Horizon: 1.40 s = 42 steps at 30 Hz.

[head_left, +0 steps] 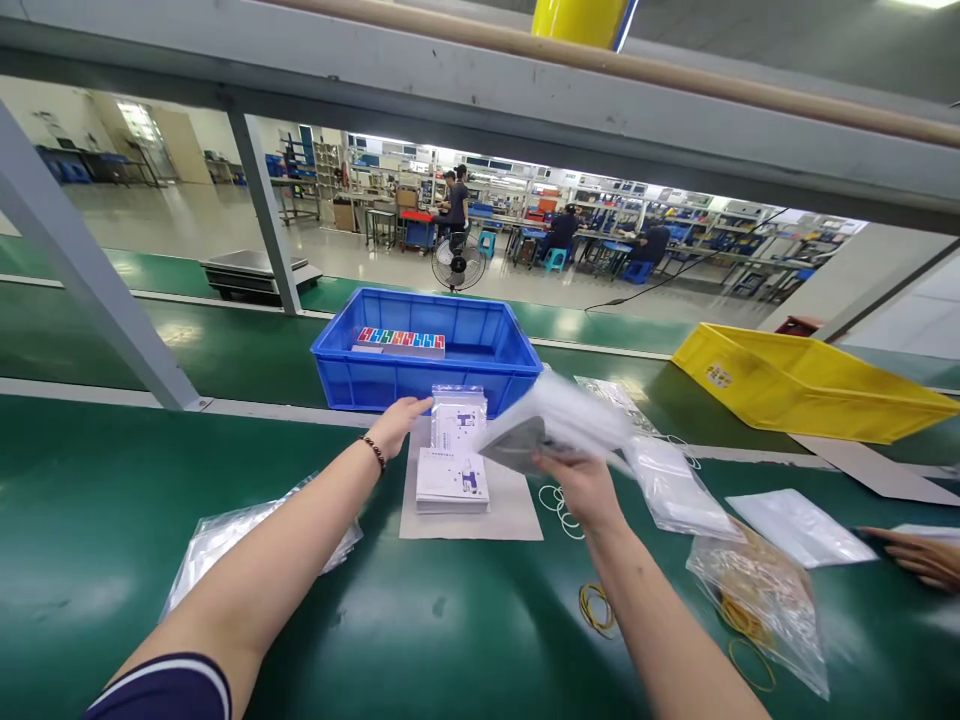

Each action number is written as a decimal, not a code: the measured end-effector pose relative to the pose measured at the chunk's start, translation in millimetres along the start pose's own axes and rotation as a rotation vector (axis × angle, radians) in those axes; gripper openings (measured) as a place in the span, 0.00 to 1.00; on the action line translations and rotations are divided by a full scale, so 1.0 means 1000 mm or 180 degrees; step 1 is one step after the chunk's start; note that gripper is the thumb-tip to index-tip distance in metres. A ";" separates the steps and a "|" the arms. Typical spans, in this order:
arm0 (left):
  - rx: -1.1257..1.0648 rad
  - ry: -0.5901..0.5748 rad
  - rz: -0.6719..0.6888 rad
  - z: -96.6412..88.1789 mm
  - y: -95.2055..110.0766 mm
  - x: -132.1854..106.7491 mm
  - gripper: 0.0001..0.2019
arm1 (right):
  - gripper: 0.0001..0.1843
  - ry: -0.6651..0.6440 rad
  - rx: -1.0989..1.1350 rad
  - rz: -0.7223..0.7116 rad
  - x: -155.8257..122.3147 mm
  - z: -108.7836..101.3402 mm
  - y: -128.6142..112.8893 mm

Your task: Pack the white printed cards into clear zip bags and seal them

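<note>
My left hand (405, 425) is closed at the left edge of a clear zip bag with a printed booklet (459, 420) inside; part of its grip is hidden. Just below that bag a stack of white printed booklets (451, 482) lies on a sheet of grey cardboard (517, 510). My right hand (585, 488) grips a clear plastic bag (562, 415), tilted and blurred by motion, with a grey flat part showing at its left. The bag is held above the table, right of the stack. White rubber bands (561, 510) lie under it.
A blue bin (427, 380) with coloured-top boxes (401, 340) stands behind the booklets. Plastic bags (195, 560) lie at left; more bags (679, 485) and yellow rubber bands (596, 608) at right. A yellow bin (810, 385) stands further right. Another person's hand (919, 555) is at the right edge.
</note>
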State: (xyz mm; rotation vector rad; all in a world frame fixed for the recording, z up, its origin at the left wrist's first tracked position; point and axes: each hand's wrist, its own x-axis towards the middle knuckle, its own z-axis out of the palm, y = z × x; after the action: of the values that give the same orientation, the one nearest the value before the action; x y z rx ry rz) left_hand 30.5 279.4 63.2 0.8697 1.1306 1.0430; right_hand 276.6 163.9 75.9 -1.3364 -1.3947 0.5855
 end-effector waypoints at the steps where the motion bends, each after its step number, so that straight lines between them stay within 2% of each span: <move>1: 0.0018 -0.0006 -0.0085 0.002 -0.007 0.014 0.22 | 0.08 0.0002 0.0167 0.0073 0.017 0.005 0.000; 4: 0.0047 -0.0210 -0.0293 0.011 -0.024 0.040 0.19 | 0.13 -0.0089 0.0954 0.0550 0.057 0.025 0.005; 7: 0.0065 -0.0475 -0.0470 0.018 -0.033 0.055 0.15 | 0.18 -0.0400 0.1249 0.0912 0.076 0.042 0.020; 10: 0.0041 -0.0646 -0.0498 0.023 -0.037 0.063 0.14 | 0.20 -0.0699 0.1246 0.1121 0.078 0.052 0.037; 14: -0.0116 -0.0753 -0.0184 0.030 -0.038 0.058 0.17 | 0.18 -0.0926 0.1159 0.1272 0.068 0.063 0.052; 17: -0.0256 -0.0831 0.0174 0.036 -0.035 0.046 0.19 | 0.18 -0.0900 0.0930 0.1086 0.061 0.069 0.060; 21: -0.0454 -0.1019 0.0615 0.035 -0.032 0.038 0.20 | 0.23 -0.0434 0.0633 0.0554 0.058 0.080 0.073; 25: -0.0686 -0.0963 0.0773 0.030 -0.032 0.043 0.18 | 0.21 -0.0484 0.0558 0.0608 0.062 0.096 0.082; 26: -0.0736 -0.0912 0.0822 0.030 -0.031 0.045 0.18 | 0.24 -0.0425 0.0595 0.0592 0.064 0.099 0.082; 28: -0.0822 -0.0812 0.0984 0.031 -0.027 0.046 0.19 | 0.36 -0.0252 0.0812 0.0453 0.068 0.105 0.077; 30: -0.0845 -0.0699 0.1149 0.034 -0.024 0.045 0.22 | 0.46 -0.0101 0.1116 0.0276 0.073 0.106 0.068; 31: -0.0821 -0.0676 0.1207 0.035 -0.023 0.043 0.24 | 0.48 -0.0064 0.1247 0.0229 0.075 0.105 0.063; 36: -0.0355 -0.0800 0.1371 0.027 -0.029 0.030 0.39 | 0.37 -0.0070 0.1563 0.0300 0.081 0.095 0.049; 39: 0.0279 -0.0697 0.1198 0.020 -0.034 0.019 0.53 | 0.37 -0.0115 0.1569 0.0410 0.075 0.095 0.048; 42: 0.0466 -0.0646 0.0941 0.025 -0.032 0.010 0.54 | 0.38 -0.0271 0.1659 0.0396 0.069 0.099 0.045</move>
State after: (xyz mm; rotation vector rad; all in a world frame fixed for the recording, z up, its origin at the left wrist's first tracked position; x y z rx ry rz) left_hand 61.9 278.8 36.2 1.2590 0.9327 1.0918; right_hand 218.3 268.9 29.1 -0.9861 -1.1236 1.0205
